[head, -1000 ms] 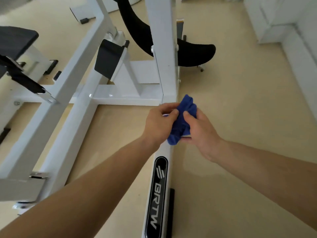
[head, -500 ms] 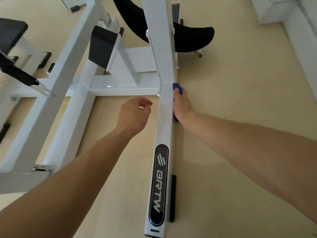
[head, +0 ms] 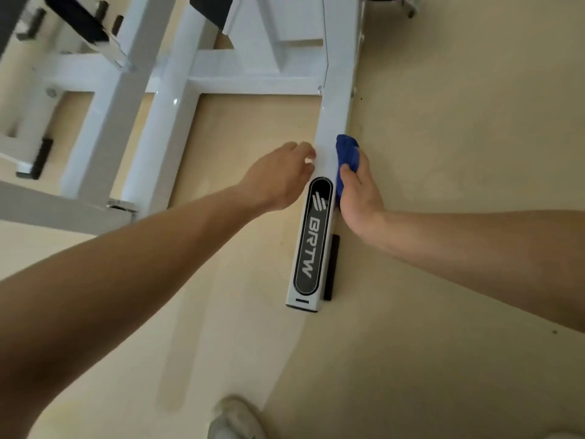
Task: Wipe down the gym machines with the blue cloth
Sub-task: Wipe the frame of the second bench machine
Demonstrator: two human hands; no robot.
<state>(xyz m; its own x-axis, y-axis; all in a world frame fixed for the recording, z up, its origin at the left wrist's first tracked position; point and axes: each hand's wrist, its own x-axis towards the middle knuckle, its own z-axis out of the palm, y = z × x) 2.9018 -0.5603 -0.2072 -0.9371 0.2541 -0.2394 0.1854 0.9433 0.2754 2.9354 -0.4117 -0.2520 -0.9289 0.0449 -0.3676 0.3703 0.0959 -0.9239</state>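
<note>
**Blue cloth pressed on the white bar**

Grey shoe (head: 235, 418) pokes in at the near edge, on the tan floor (head: 443, 359). Two bare arms reach out from the near corners.

A bit farther, a white bar (head: 335, 122) of the gym machine (head: 152, 99) lies flat on the floor and runs away from us. A black label (head: 311, 236) with the letters BRTW sits on its near end. A black foot (head: 330, 267) sticks out on the right of that end.

The right hand (head: 359, 193) is on the right side of the bar, just past the label. It is closed on the blue cloth (head: 346, 160), thumb on top, and pushes the cloth against the bar's right side.

The left hand (head: 280, 179) is on the left side of the bar. Its fingers are loosely curled with nothing in them, and the tips are at the bar's edge.

Farther off, more white bars cross and join. Black pads (head: 76, 19) show at the far left.
</note>
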